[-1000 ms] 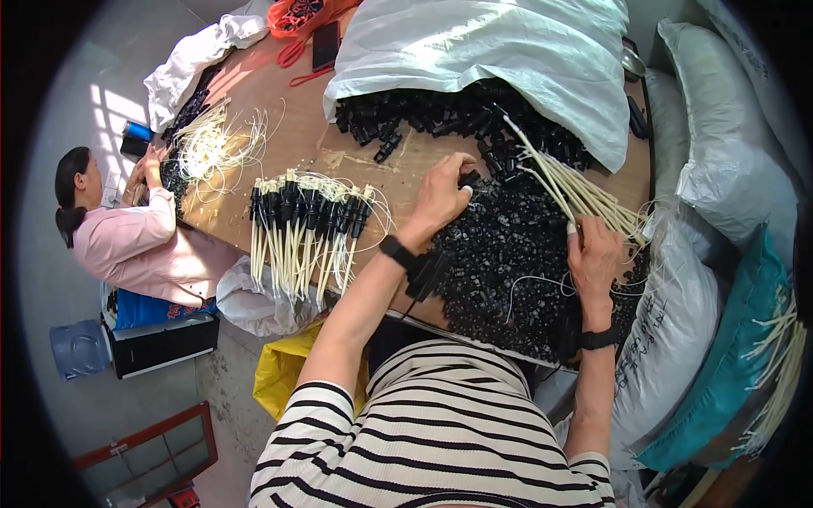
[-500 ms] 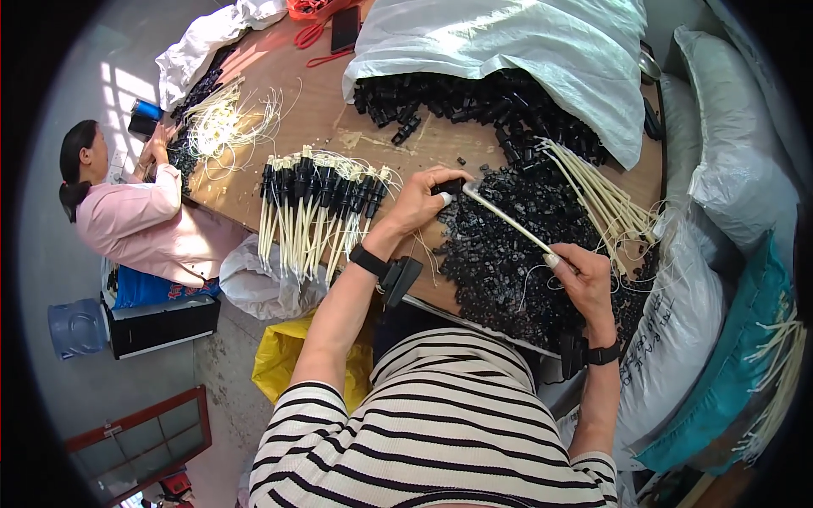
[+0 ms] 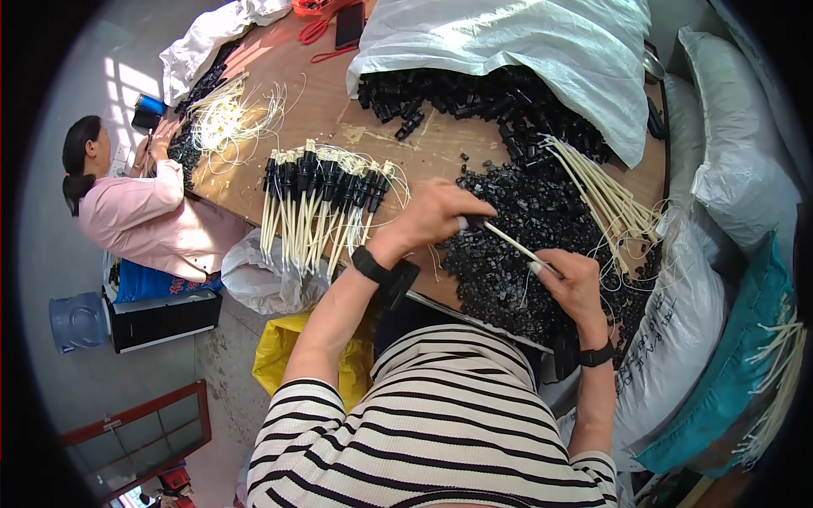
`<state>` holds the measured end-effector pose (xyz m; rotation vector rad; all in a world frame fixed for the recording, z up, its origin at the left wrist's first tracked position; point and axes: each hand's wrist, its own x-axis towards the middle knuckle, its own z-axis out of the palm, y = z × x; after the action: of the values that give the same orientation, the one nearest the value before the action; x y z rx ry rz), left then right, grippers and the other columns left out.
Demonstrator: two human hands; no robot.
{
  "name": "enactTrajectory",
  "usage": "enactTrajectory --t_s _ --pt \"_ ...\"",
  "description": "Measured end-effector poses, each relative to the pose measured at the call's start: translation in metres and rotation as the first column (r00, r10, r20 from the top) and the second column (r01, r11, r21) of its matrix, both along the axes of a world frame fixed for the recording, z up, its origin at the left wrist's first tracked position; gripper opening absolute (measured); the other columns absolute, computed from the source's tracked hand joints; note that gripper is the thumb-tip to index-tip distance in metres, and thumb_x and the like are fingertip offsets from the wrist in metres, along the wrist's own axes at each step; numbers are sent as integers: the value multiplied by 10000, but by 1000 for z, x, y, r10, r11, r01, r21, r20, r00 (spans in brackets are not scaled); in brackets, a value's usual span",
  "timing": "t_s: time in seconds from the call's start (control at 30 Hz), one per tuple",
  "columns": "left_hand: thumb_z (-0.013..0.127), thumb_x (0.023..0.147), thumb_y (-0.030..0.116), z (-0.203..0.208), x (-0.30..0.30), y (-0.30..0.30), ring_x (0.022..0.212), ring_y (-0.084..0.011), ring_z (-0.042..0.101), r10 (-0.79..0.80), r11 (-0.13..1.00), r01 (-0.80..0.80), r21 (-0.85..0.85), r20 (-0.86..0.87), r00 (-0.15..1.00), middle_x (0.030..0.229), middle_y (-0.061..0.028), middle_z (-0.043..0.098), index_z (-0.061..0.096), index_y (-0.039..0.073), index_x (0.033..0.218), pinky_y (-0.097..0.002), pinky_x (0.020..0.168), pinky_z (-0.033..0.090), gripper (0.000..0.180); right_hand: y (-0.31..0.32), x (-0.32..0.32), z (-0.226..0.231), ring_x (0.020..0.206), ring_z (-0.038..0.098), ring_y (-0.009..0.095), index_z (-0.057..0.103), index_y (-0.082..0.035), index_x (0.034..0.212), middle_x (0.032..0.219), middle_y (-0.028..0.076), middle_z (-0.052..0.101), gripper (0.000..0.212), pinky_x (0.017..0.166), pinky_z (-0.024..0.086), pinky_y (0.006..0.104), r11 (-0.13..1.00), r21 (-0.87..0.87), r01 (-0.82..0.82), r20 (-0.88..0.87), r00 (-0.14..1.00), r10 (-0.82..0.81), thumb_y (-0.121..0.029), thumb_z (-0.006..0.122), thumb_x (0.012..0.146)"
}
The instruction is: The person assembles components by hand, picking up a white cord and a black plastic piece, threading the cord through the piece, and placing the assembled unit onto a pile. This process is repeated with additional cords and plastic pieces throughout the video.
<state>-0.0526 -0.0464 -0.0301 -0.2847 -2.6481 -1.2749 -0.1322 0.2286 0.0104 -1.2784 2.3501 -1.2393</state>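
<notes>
A thin cream-coloured rod [image 3: 511, 241] is stretched between my hands, above a heap of small black plastic pieces [image 3: 495, 284]. My right hand [image 3: 574, 284] pinches its near right end. At the other end, the fingers of my left hand [image 3: 440, 213] close around a black plastic fitting [image 3: 478, 221], mostly covered by the fingers. Left of that hand lies a row of cream rods with black fittings on them [image 3: 318, 190], their thin cords tangled on top. Bare cream rods [image 3: 597, 195] fan out to the right, across the heap.
A white sack [image 3: 500, 38] spills larger black fittings [image 3: 474, 93] onto the brown table [image 3: 322, 110]. Red scissors [image 3: 313, 32] and a phone [image 3: 349, 25] lie at the back. A person in pink [image 3: 135, 203] works at the left. Full sacks [image 3: 741, 127] line the right side.
My left hand has turned over and shifted slightly down, its back now hiding more of the fitting. The right hand moved a little toward the left, and the rod came down with both.
</notes>
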Motion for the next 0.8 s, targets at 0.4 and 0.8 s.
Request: enactTrajectory --t_s 0.4,0.8 --pt "585 747 -59 28 4 6 912 -170 651 -324 898 65 435 553 768 1106 -94 686 634 89 1215 -291 818 495 493 -20 -13 -4 588 616 217 654 -38 993 709 83 622 305 557 488 306 999 24 36 23 999 -37 23 640 694" --pt "606 848 98 3 29 8 605 -241 620 454 884 -417 -212 178 873 756 -77 657 620 78 1080 -331 541 483 233 -9 -26 -10 508 408 -6 632 -57 890 1067 116 643 238 447 328 151 773 -550 317 797 476 372 -289 604 932"
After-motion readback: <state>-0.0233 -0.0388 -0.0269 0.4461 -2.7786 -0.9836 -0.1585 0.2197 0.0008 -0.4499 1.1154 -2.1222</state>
